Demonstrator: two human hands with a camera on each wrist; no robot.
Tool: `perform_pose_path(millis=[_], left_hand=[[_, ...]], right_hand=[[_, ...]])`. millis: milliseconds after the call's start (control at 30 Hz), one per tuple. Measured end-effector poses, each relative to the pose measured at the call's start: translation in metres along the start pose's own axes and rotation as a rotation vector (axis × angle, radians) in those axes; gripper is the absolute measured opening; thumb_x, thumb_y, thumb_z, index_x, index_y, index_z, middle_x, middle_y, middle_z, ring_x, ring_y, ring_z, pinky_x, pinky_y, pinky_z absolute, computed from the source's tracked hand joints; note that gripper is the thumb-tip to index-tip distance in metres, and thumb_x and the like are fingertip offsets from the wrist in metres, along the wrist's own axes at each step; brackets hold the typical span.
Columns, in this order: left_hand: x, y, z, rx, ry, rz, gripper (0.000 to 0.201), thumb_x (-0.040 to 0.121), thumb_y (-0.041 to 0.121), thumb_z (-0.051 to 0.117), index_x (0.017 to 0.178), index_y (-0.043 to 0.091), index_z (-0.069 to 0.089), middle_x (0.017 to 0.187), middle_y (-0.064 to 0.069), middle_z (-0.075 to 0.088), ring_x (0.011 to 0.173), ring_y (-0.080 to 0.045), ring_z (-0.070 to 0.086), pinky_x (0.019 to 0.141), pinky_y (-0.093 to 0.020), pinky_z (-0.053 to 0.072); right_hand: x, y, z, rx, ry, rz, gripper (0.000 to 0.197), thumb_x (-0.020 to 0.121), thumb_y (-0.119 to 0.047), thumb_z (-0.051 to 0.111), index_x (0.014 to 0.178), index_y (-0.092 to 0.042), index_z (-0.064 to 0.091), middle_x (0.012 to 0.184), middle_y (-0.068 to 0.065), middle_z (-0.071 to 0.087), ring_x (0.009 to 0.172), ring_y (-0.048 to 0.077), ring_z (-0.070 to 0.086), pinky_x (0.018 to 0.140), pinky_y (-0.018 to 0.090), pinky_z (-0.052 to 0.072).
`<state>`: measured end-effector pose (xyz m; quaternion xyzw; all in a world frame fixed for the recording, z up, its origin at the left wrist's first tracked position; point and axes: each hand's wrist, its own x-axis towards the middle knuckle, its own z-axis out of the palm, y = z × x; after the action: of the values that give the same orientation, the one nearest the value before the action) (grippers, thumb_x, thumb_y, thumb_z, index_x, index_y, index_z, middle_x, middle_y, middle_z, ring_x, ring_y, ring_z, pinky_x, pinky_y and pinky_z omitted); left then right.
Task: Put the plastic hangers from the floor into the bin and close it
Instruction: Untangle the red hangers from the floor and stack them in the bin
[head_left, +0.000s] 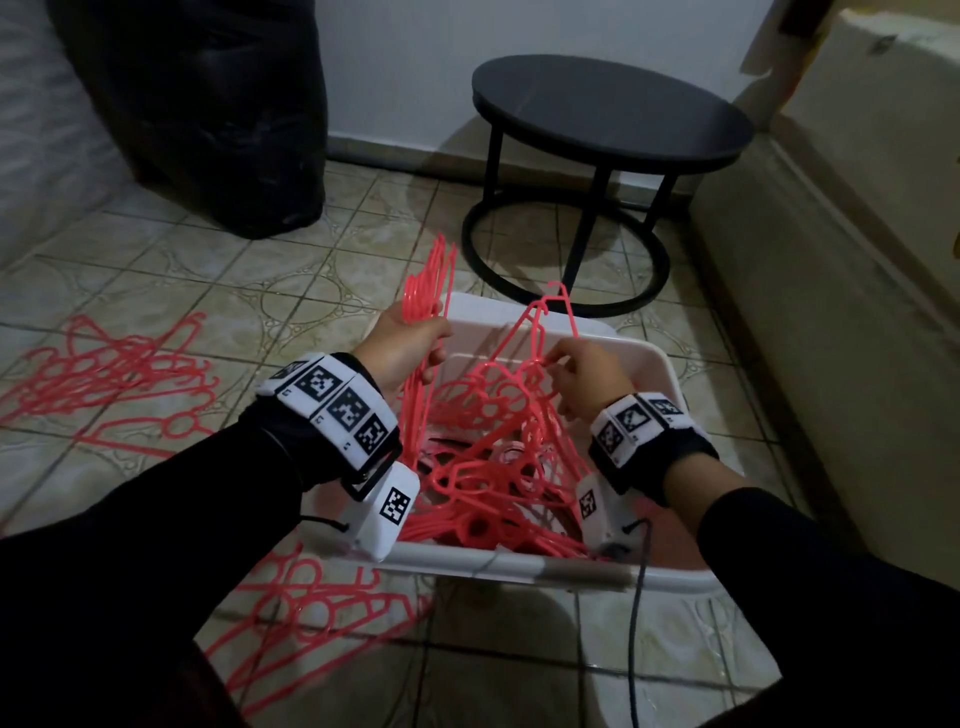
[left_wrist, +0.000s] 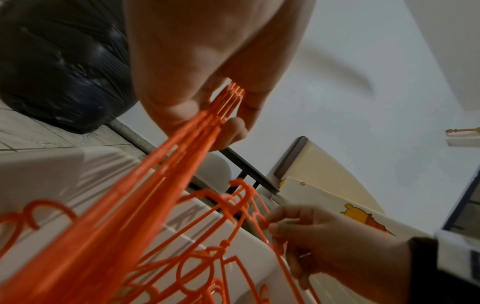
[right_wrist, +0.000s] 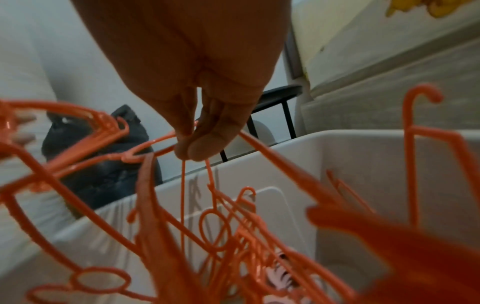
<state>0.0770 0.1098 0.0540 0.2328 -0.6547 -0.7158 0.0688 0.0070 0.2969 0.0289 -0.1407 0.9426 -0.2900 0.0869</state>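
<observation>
A white plastic bin (head_left: 660, 364) stands open on the tiled floor, holding a tangle of coral-pink plastic hangers (head_left: 488, 467). My left hand (head_left: 410, 343) grips a bundle of several hangers (head_left: 434, 280) upright over the bin's left edge; the left wrist view shows the fingers (left_wrist: 233, 131) curled round the bundle (left_wrist: 182, 148). My right hand (head_left: 582, 371) pinches the thin bar of a hanger (head_left: 540, 332) lifted above the bin, its thumb and fingertips (right_wrist: 202, 148) closed on the hanger's strand (right_wrist: 183, 195). More hangers lie on the floor at left (head_left: 119, 379) and at front left (head_left: 311, 613). No lid shows.
A round black side table (head_left: 608, 109) stands just beyond the bin. A large black plastic bag (head_left: 208, 104) sits at back left against the wall. A cream cabinet (head_left: 857, 260) runs along the right. A black cable (head_left: 636, 623) hangs from my right wrist over the bin's front edge.
</observation>
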Motion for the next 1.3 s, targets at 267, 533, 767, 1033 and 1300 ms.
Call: perform_pose_path(millis=[267, 533, 767, 1033, 1300], left_hand=[[-0.002, 0.0, 0.005, 0.006, -0.024, -0.004, 0.007, 0.091, 0.006, 0.054, 0.092, 0.012, 0.051, 0.055, -0.002, 0.045, 0.041, -0.01, 0.041, 0.032, -0.014, 0.028], [-0.007, -0.008, 0.012, -0.026, -0.113, -0.005, 0.017, 0.09, 0.023, 0.062, 0.095, 0.007, 0.061, 0.062, -0.006, 0.051, 0.037, -0.006, 0.046, 0.033, -0.014, 0.031], [-0.006, -0.019, 0.011, 0.096, -0.172, 0.022, 0.008, 0.09, 0.013, 0.064, 0.096, 0.017, 0.06, 0.054, -0.001, 0.055, 0.038, -0.005, 0.047, 0.038, -0.015, 0.039], [0.0, -0.028, 0.01, 0.223, -0.237, -0.049, 0.008, 0.093, 0.012, 0.058, 0.1, 0.013, 0.062, 0.055, -0.002, 0.054, 0.036, -0.008, 0.041, 0.035, -0.017, 0.034], [-0.007, -0.031, 0.009, 0.381, -0.311, -0.046, 0.013, 0.089, 0.022, 0.067, 0.099, 0.015, 0.066, 0.054, 0.003, 0.063, 0.043, -0.011, 0.046, 0.049, -0.024, 0.041]], right_hand=[[0.0, -0.018, -0.02, 0.387, 0.097, -0.014, 0.009, 0.094, -0.01, 0.052, 0.091, -0.01, 0.061, 0.06, 0.004, 0.057, 0.03, 0.004, 0.047, 0.033, 0.018, 0.04], [-0.006, -0.015, 0.005, 0.327, -0.023, -0.034, 0.023, 0.094, -0.008, 0.053, 0.073, -0.019, 0.053, 0.06, 0.007, 0.057, 0.036, 0.012, 0.052, 0.042, 0.027, 0.05], [-0.004, -0.01, 0.015, 0.303, -0.051, -0.015, 0.027, 0.093, -0.012, 0.056, 0.07, -0.026, 0.052, 0.061, 0.002, 0.059, 0.038, 0.01, 0.054, 0.043, 0.026, 0.047], [-0.006, 0.0, 0.002, 0.143, -0.249, 0.032, 0.02, 0.093, -0.013, 0.054, 0.073, -0.018, 0.053, 0.062, 0.003, 0.064, 0.042, 0.013, 0.057, 0.047, 0.028, 0.051], [0.009, 0.018, -0.011, 0.189, 0.029, 0.065, 0.005, 0.091, -0.009, 0.057, 0.092, -0.009, 0.062, 0.073, 0.006, 0.062, 0.061, 0.024, 0.061, 0.059, 0.036, 0.055]])
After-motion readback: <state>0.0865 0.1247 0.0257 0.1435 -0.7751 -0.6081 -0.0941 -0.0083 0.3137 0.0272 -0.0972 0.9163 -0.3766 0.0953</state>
